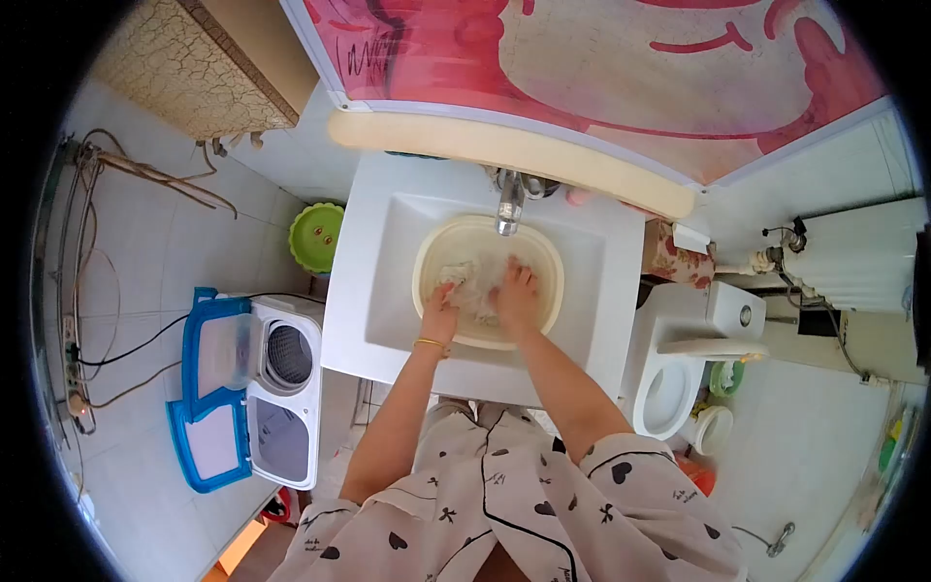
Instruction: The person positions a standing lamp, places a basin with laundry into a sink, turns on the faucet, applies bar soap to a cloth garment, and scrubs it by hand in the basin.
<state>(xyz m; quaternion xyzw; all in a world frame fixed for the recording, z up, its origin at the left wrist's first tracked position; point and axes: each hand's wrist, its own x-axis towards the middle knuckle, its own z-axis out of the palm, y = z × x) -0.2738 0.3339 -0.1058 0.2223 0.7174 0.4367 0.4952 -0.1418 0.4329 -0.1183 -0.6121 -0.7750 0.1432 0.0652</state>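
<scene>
A cream plastic basin [551,312] sits in the white sink, holding cloudy water and a wet whitish cloth [458,272]. At the basin's left side, my left hand [439,312] has its fingers closed on the edge of the cloth; a yellow bangle circles that wrist. My right hand [517,297] lies in the basin's right half, fingers spread and slightly blurred, palm down near the water. Part of the cloth is hidden under water and suds. Above the basin's far rim stands a metal faucet [509,204].
Around the basin is the white sink counter [354,291]. To the left stand a twin-tub washing machine [291,388] with raised blue lids and a green basin [316,238]. A toilet [669,388] is at the right. A beige ledge [504,145] runs behind the faucet.
</scene>
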